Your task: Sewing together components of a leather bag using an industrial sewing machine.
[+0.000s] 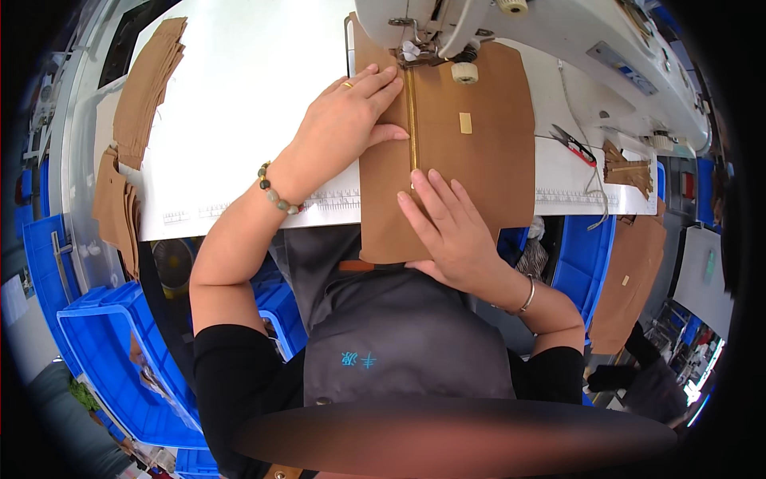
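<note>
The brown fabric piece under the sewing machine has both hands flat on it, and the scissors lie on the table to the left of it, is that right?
Not quite. In the head view both the left hand and right hand do lie flat on the brown fabric piece under the sewing machine, but the scissors lie on the table to the right of it, not the left.

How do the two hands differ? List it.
1. The left hand lies up by the sewing machine; the right hand lies nearer the body, at the table edge.
2. The left hand wears a ring and a bead bracelet; the right hand wears a thin bangle.
3. The left hand's fingers point right; the right hand's point up.
Both press flat on the brown piece.
</note>
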`<action>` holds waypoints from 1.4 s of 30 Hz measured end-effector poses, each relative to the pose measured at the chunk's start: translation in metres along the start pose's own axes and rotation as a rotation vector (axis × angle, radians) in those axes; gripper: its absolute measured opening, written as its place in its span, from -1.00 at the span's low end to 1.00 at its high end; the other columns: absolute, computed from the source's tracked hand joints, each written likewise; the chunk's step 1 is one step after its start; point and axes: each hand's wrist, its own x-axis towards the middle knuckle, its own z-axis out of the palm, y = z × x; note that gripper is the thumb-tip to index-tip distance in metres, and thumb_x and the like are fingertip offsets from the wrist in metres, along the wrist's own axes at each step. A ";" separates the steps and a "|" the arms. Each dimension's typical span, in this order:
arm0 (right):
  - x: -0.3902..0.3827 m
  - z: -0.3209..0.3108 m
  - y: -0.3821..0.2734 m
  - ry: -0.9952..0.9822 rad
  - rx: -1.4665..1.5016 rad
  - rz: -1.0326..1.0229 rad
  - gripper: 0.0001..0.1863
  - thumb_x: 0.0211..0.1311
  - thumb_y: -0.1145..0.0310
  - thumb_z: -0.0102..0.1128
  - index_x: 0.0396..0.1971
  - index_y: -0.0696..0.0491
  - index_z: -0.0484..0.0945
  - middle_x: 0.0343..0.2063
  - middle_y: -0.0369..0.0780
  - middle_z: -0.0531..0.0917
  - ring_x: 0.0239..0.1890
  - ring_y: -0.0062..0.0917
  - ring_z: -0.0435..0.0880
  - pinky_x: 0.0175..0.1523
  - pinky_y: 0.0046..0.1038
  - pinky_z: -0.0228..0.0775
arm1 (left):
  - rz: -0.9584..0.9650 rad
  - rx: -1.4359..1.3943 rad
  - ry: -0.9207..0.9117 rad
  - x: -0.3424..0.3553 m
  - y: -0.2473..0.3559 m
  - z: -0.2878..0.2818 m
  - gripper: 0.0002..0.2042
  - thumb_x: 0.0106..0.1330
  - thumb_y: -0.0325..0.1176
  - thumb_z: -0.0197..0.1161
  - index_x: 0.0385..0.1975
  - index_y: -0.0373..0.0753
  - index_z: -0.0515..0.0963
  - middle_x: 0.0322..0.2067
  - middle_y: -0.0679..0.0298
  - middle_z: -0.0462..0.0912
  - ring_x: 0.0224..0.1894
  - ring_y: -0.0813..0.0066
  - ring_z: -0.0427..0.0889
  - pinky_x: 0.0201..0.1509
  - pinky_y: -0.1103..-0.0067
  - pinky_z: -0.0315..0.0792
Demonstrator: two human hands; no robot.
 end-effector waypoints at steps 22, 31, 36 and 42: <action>-0.001 -0.037 0.051 -0.121 1.085 0.440 -0.50 0.64 0.13 -0.01 0.18 0.31 0.51 -0.01 -0.19 0.66 0.04 -0.52 0.53 0.20 -0.43 0.37 | -0.014 -0.102 0.281 -0.076 0.079 -0.007 -0.73 0.03 -0.41 0.52 -0.22 -0.13 0.74 -0.28 0.47 0.68 -0.23 0.47 0.60 -0.13 0.49 0.43; -0.001 -0.031 0.050 -0.024 1.180 0.413 -0.52 0.64 0.14 0.00 0.09 0.33 0.57 -0.09 -0.24 0.68 -0.01 -0.62 0.54 0.14 -0.52 0.38 | 0.035 -0.104 0.356 -0.075 0.079 -0.001 -0.70 -0.03 -0.45 0.50 -0.22 -0.13 0.74 -0.32 0.50 0.66 -0.25 0.51 0.58 -0.18 0.52 0.39; -0.002 -0.032 0.049 -0.039 1.168 0.422 -0.52 0.65 0.14 -0.01 0.09 0.33 0.56 -0.08 -0.24 0.68 0.00 -0.63 0.54 0.15 -0.51 0.38 | 0.055 -0.077 0.365 -0.072 0.078 0.000 -0.74 0.00 -0.45 0.42 -0.25 -0.14 0.74 -0.32 0.48 0.64 -0.27 0.51 0.55 -0.18 0.52 0.39; 0.004 -0.034 0.039 -0.051 0.976 0.353 -0.42 0.62 0.02 -0.02 0.18 0.30 0.55 0.10 -0.10 0.66 0.20 -0.35 0.57 0.33 -0.37 0.32 | 0.004 -0.023 0.298 -0.071 0.084 0.000 -0.79 0.01 -0.42 0.29 -0.32 -0.17 0.71 -0.32 0.43 0.59 -0.26 0.48 0.50 -0.21 0.51 0.37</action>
